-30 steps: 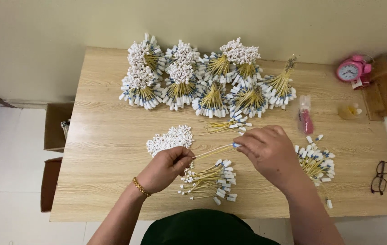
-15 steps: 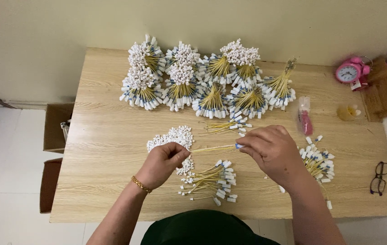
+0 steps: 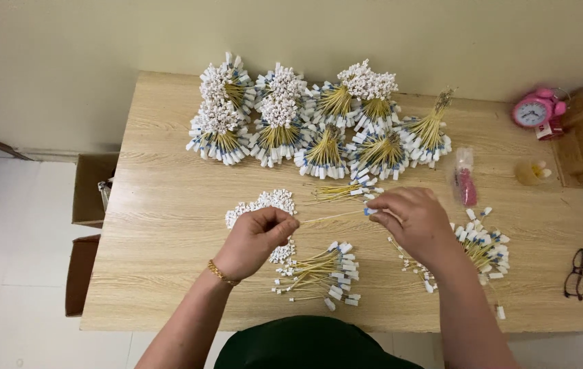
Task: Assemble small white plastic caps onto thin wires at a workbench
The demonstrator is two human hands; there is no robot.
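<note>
Near the middle of the wooden table (image 3: pixel 168 171), the left hand (image 3: pixel 254 239) and right hand (image 3: pixel 414 220) pinch opposite ends of one thin yellow cable (image 3: pixel 332 217), stretched level between them, loose cables (image 3: pixel 322 273) lying just below within reach.

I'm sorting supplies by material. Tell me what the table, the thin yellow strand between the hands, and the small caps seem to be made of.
Table: looks like wood or a wood-look laminate, pale, matte, with printed-looking grain.
Thin yellow strand, held between the left hand and the right hand: probably a plastic-coated cable or fibre, slim and slightly bowed.
Small caps: likely white moulded plastic, uniform and opaque.
</note>
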